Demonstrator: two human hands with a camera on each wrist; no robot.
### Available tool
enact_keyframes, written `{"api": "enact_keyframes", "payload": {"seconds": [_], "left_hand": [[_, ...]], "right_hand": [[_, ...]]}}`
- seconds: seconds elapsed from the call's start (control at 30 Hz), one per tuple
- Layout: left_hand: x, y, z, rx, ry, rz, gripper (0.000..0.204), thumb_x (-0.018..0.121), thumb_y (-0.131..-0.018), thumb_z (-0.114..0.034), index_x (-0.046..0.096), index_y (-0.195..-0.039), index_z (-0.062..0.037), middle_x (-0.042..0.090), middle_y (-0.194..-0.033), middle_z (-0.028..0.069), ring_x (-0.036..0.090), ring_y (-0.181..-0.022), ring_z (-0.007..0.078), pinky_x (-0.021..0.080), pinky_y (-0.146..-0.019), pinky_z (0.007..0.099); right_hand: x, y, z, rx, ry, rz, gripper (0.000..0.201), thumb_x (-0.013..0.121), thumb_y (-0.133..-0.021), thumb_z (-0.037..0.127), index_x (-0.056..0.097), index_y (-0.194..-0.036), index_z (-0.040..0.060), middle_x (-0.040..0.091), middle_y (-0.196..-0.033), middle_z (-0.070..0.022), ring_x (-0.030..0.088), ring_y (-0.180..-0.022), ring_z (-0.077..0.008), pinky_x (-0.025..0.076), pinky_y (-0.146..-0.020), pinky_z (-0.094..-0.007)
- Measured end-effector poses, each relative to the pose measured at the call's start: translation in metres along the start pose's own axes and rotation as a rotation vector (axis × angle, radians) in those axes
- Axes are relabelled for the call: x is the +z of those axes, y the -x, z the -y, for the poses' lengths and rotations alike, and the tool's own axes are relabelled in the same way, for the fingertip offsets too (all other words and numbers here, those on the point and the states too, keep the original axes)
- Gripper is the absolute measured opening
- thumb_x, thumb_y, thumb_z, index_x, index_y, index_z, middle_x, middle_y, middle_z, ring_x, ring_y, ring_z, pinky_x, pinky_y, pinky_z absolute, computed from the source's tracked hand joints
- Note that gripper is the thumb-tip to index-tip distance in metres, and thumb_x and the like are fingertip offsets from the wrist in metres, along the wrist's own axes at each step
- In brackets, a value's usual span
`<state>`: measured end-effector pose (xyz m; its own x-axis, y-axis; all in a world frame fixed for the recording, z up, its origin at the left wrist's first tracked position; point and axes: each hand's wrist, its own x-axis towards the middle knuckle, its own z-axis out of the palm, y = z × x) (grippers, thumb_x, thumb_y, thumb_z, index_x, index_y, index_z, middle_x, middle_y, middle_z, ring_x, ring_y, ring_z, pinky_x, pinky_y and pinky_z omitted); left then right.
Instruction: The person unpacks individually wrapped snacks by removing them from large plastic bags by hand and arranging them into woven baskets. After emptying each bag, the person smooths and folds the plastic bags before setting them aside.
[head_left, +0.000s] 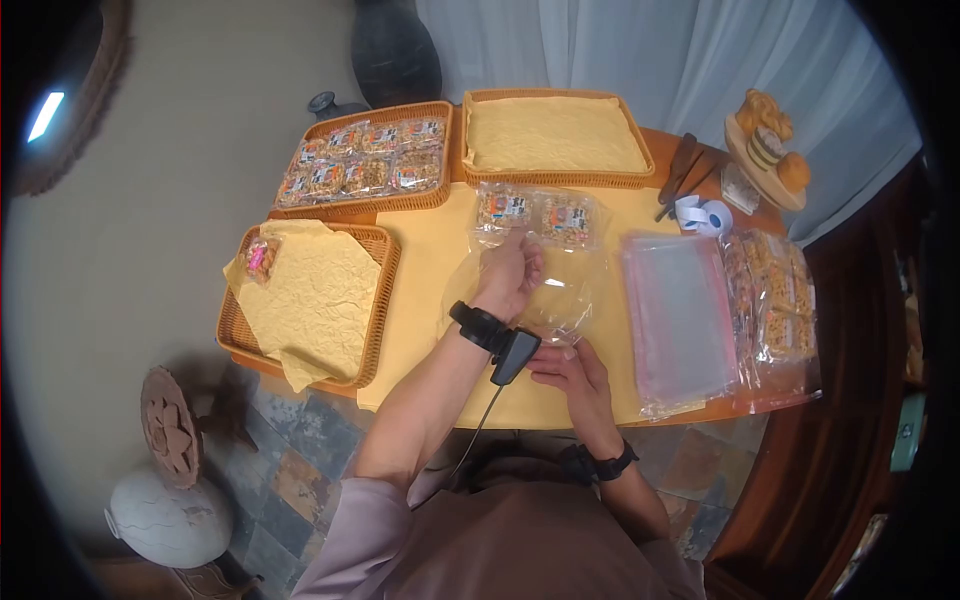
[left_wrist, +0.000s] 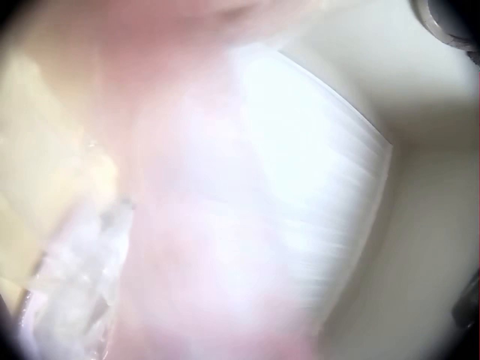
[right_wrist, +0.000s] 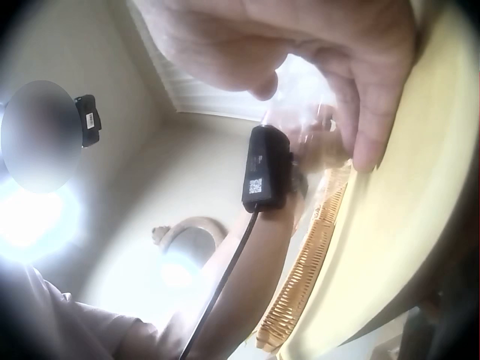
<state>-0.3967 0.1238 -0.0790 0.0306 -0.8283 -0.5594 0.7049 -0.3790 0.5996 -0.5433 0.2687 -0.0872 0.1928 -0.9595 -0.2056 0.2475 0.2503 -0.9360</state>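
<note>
In the head view, two clear packs of a nut or grain snack [head_left: 505, 208] lie side by side at the far end of a large clear plastic bag [head_left: 565, 300]. My left hand [head_left: 508, 275], fingers curled, is over the bag just short of the packs; nothing shows in its grasp. The left wrist view is mostly blur. My right hand [head_left: 580, 380] rests at the bag's near edge. In the right wrist view its fingers [right_wrist: 371, 124] reach down to the yellow cloth, with the thumb apart from them and clear film showing behind.
A stack of pink-edged clear bags [head_left: 680, 320] and filled snack bags [head_left: 780, 300] lie right. Behind are a basket of packs [head_left: 446, 190] and a paper-lined basket [head_left: 555, 135]; another lined basket [head_left: 310, 290] holds one small pack. White tape rolls [head_left: 705, 217] sit back right.
</note>
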Motion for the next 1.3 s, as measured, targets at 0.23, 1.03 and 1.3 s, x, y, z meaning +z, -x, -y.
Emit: {"api": "enact_keyframes", "payload": {"seconds": [0.23, 1.03, 1.3], "left_hand": [[-0.003, -0.018, 0.014, 0.096, -0.036, -0.082, 0.023, 0.063, -0.104, -0.025, 0.053, -0.090, -0.0091, 0.055, -0.073, 0.0001, 0.052, -0.056, 0.0096, 0.039, -0.046, 0.0247], [-0.069, 0.159, 0.051, 0.132, -0.062, 0.268, 0.030, 0.048, -0.110, -0.015, 0.051, -0.136, 0.0007, 0.062, -0.133, 0.0147, 0.063, -0.120, 0.0240, 0.050, -0.108, 0.0403], [-0.092, 0.126, 0.030, 0.270, 0.111, 0.216, 0.023, 0.049, -0.104, -0.012, 0.055, -0.123, -0.0006, 0.058, -0.131, 0.0133, 0.054, -0.134, 0.0378, 0.049, -0.112, 0.0543]], "right_hand": [[-0.002, -0.001, -0.001, 0.019, -0.014, -0.001, 0.041, 0.044, -0.112, 0.028, 0.049, -0.141, -0.0015, 0.067, -0.117, -0.0159, 0.069, -0.106, -0.0234, 0.058, -0.092, -0.0346], [-0.005, 0.005, -0.009, -0.120, 0.149, 0.050, 0.078, 0.064, -0.098, 0.000, 0.017, -0.160, -0.0001, 0.052, -0.145, -0.0198, 0.062, -0.124, -0.0250, 0.053, -0.104, -0.0374], [-0.012, 0.013, -0.010, -0.071, 0.024, 0.091, 0.097, 0.071, -0.089, -0.003, 0.011, -0.164, 0.0089, 0.037, -0.157, -0.0193, 0.055, -0.132, -0.0279, 0.053, -0.102, -0.0395]]}}
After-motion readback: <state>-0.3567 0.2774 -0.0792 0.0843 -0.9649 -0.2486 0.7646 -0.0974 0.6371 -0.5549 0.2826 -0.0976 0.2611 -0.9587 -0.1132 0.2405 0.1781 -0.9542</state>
